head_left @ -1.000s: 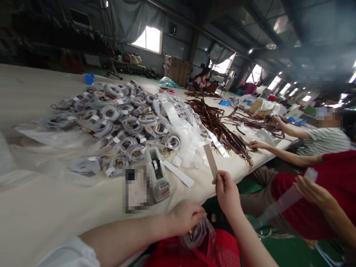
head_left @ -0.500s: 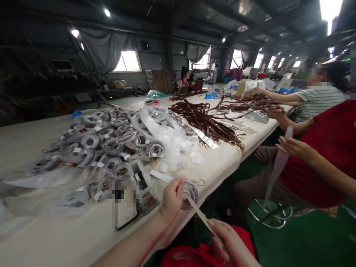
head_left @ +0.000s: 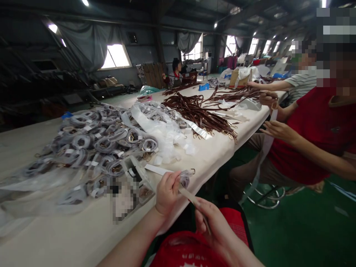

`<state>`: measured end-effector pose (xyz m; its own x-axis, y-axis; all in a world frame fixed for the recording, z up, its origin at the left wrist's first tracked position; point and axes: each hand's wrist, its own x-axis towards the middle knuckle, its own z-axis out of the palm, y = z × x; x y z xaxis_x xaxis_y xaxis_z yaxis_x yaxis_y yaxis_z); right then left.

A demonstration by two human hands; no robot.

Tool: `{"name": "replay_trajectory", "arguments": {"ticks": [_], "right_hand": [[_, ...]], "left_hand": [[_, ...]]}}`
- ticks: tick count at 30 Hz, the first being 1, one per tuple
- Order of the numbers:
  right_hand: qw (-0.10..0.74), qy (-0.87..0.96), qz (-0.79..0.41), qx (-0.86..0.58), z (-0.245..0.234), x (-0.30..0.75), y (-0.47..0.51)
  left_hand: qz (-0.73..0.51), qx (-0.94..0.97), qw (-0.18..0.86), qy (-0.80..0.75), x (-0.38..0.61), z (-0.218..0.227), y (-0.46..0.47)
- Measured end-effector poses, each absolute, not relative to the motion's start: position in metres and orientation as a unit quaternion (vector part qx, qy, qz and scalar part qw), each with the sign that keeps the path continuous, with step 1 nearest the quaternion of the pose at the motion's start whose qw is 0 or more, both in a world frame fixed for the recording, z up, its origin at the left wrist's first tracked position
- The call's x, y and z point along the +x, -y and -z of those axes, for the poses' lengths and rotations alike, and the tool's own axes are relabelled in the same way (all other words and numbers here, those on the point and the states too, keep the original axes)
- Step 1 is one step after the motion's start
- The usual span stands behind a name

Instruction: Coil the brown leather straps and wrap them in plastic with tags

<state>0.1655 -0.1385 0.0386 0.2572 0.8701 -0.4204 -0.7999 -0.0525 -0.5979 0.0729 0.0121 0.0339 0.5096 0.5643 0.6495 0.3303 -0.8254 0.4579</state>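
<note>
My left hand (head_left: 167,191) is closed around a coiled strap (head_left: 184,179) at the table's front edge. The coil looks wrapped in clear greyish film, and a metal clasp (head_left: 192,171) sticks out at its far side. From the coil a flat, pale length of strap (head_left: 189,195) runs towards me. My right hand (head_left: 213,220) pinches this length over my lap, the tail passing down under the fingers. Just left of my left hand stands a tape dispenser (head_left: 142,174), with a white strip (head_left: 155,169) beyond it.
A heap of film-wrapped coils (head_left: 83,142) covers the table's left side. Clear plastic strips (head_left: 155,126) lie beside brown straps with metal clasps (head_left: 200,115). At right, a co-worker in a red shirt (head_left: 308,129) holds a strip. Other people sit farther along the table.
My right hand has moved up and left, closer to the coil, so the length between my hands is shorter. The coil looks smaller and turned. The camera view has shifted a little.
</note>
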Motion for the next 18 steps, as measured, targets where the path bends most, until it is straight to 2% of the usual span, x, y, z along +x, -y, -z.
{"name": "replay_trajectory", "arguments": {"ticks": [7, 13, 18], "right_hand": [[0.701, 0.038, -0.605, -0.375, -0.039, 0.155, 0.128], [0.715, -0.072, -0.634, -0.286, -0.044, 0.149, 0.111], [0.708, -0.077, -0.652, -0.26, -0.04, 0.138, 0.108]], "left_hand": [[-0.441, 0.848, 0.13, -0.263, 0.07, -0.034, -0.01], [-0.462, 0.828, 0.193, -0.253, 0.065, -0.034, 0.014], [-0.473, 0.794, 0.256, -0.284, 0.058, -0.028, 0.02]]}}
